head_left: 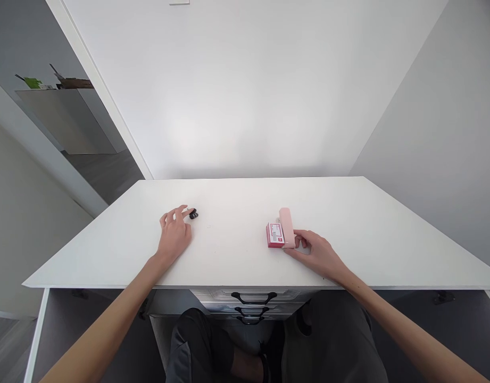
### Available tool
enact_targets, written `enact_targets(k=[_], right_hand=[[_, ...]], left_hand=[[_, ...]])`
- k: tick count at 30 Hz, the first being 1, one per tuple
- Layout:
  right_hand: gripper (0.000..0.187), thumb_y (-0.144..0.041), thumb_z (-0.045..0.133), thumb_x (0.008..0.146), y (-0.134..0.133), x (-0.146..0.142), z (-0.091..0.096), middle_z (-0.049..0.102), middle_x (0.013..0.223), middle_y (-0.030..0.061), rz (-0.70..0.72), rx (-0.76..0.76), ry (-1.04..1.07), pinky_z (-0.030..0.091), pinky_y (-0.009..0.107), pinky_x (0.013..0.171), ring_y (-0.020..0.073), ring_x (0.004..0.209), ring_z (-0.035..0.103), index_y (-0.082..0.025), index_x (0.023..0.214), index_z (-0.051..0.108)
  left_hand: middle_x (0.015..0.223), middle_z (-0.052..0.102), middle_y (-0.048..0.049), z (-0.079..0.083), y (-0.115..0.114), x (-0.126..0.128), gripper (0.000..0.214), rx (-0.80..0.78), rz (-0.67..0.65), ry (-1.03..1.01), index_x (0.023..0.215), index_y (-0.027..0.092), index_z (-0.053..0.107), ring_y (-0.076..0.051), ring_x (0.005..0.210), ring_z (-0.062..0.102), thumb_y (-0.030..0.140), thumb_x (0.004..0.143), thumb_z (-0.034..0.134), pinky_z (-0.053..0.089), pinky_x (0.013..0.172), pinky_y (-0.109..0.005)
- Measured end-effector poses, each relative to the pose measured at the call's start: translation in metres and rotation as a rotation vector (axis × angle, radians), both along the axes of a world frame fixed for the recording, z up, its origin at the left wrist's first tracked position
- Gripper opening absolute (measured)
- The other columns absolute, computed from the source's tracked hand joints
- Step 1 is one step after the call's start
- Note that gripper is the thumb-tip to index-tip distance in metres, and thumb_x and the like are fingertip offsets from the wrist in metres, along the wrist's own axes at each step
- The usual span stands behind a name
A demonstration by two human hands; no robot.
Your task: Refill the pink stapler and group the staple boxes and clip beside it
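My left hand point(175, 230) rests on the left part of the white tabletop point(232, 266), its fingers bent and spread apart. Its index fingertip reaches a small black object point(193, 214), perhaps a binder clip, too small to make out for sure; the hand is not closed around it. On the right, my right hand point(314, 254) grips the near end of a pink stapler point(287, 227) between thumb and fingers. A small red-and-white box point(275, 235) lies against the stapler's left side, its printed label facing up. Some fingertips of the right hand are hidden.
Below the tabletop's front edge are drawers with black handles point(254, 298), and my legs point(332, 340) are under it. A white wall point(245, 96) stands behind the table. At the left, a doorway opens onto a cabinet point(69, 119) with things on top.
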State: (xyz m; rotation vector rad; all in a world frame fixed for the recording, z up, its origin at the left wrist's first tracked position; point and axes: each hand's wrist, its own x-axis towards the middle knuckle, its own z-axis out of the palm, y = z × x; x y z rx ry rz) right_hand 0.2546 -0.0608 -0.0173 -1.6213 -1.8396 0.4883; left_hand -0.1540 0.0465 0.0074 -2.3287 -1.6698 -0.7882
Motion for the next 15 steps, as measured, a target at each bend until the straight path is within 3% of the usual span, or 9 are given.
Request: enact_targets(k=[4,15], right_hand=[[0.044,-0.056,0.064,0.089,0.0,0.0,0.0,0.071,0.09,0.0039,0.006,0.005,0.005,0.05,0.036,0.072,0.0234,0.081,0.062,-0.028,0.121,0.068],[0.043,-0.055,0.064,0.089,0.001,0.0,0.004,0.07,0.089,0.0037,0.018,0.009,0.012,0.051,0.037,0.073,0.024,0.081,0.062,-0.028,0.123,0.068]], left_hand=[[0.139,0.065,-0.0128,-0.002,0.0,0.029,0.058,-0.015,-0.095,-0.018,0.139,0.013,0.044,-0.032,0.133,0.048,0.006,0.082,0.039,0.027,0.114,-0.052],[0.131,0.07,-0.0111,-0.001,-0.001,0.147,0.076,-0.151,-0.443,-0.106,0.15,0.017,0.038,-0.028,0.137,0.048,0.001,0.076,0.039,0.032,0.114,-0.055]])
